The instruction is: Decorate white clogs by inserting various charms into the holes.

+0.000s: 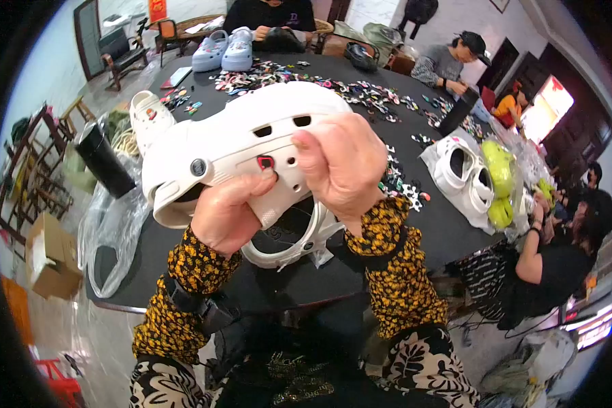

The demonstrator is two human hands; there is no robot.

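A white clog [231, 129] is held up over the table, tipped on its side with its strap end to the left. My left hand [228, 211] grips its lower side, the thumb beside a small red and black shoe charm [266, 162] on the clog. My right hand [347, 166] is closed at the toe end, fingers curled against the clog and thumb bent over its holes; its fingertips are hidden. Below the hands, a second white clog [279, 255] lies on the black table [183, 272], partly covered. Another white clog [151, 122] with charms stands at the left.
Loose colourful charms [367, 98] spread across the far table. Light blue clogs [224, 51] stand behind; white clogs [455, 166] and lime-green clogs [500, 173] lie right. Black bottles [105, 160] and a plastic bag [112, 238] are nearby. Several people sit around the table.
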